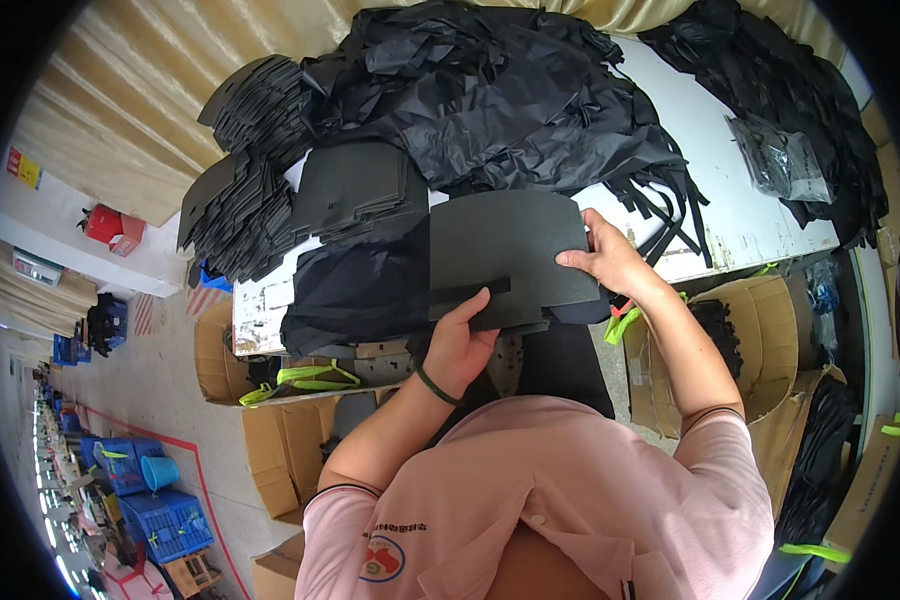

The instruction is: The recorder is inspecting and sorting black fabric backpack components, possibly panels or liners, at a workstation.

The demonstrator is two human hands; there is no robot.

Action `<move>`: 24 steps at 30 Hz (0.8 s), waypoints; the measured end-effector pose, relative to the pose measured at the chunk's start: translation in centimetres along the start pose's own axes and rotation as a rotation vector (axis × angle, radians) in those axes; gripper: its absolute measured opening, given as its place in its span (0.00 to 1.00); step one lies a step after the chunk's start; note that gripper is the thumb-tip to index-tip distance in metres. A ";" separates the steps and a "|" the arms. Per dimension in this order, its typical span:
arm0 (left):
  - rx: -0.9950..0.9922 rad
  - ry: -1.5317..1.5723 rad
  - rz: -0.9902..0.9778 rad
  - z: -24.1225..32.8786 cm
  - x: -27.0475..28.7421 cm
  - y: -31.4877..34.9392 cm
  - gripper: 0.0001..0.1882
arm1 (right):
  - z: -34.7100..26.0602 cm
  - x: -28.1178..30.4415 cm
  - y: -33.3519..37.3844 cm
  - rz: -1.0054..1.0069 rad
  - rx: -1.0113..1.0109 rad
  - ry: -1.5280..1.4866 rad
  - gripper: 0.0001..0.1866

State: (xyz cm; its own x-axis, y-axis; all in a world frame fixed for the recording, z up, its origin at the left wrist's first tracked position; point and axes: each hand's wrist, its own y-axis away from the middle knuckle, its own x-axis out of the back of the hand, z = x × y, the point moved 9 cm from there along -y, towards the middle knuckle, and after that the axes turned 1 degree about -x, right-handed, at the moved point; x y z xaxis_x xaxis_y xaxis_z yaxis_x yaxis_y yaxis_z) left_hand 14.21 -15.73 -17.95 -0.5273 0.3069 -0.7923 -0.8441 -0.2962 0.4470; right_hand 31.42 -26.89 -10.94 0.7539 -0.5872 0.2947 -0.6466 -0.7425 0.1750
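A dark grey, foam-like panel [505, 235] with a curved top edge is held between my hands over the near edge of the table. My left hand [462, 345] grips its lower edge, the thumb lying by a short black strip [482, 291] on the panel's face. At the right edge, my right hand [615, 262] pinches the panel with the thumb on top and the fingers partly hidden behind. Black fabric [355, 285] lies just left of the panel. Behind that rests a stack of similar panels [355, 185].
More panels lie fanned in piles [232, 215] at the left of the white table [695, 110]. A large heap of black fabric [510, 95] covers its back. A clear plastic bag [780, 160] sits at the right. Cardboard boxes [760, 330] stand below the near edge.
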 end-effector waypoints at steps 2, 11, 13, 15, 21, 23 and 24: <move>-0.001 0.043 -0.023 -0.2 -0.6 -0.3 0.14 | 0.7 0.5 -0.3 0.018 0.029 -0.120 0.22; -0.054 -1.588 -0.678 0.4 -5.8 6.8 0.21 | 3.4 3.0 -1.2 -0.043 -0.247 0.163 0.18; -0.705 -1.780 -0.801 1.6 -7.6 5.8 0.31 | 2.4 4.8 -3.5 0.035 -0.186 0.420 0.17; -0.975 -2.349 -0.519 2.7 -8.0 3.6 0.42 | -1.2 5.5 -6.2 0.124 -0.086 0.567 0.18; -0.845 -2.440 -0.507 0.9 -4.2 1.4 0.52 | -8.7 -3.0 -16.3 0.165 0.533 0.663 0.24; -0.806 -2.441 -0.508 0.8 -4.1 1.3 0.53 | -9.8 -7.3 -19.1 0.139 0.618 0.682 0.28; -0.792 -2.435 -0.510 0.7 -4.1 1.2 0.52 | -10.1 -9.1 -20.5 0.097 0.672 0.669 0.30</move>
State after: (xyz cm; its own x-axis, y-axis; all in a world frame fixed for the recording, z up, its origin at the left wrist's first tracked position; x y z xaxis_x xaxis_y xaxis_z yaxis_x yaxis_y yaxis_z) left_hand 15.29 -16.70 -13.93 -0.0539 0.1880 0.9807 -0.9875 0.1359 -0.0804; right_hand 36.63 -3.06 -7.74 0.3433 -0.5045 0.7922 -0.3443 -0.8524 -0.3936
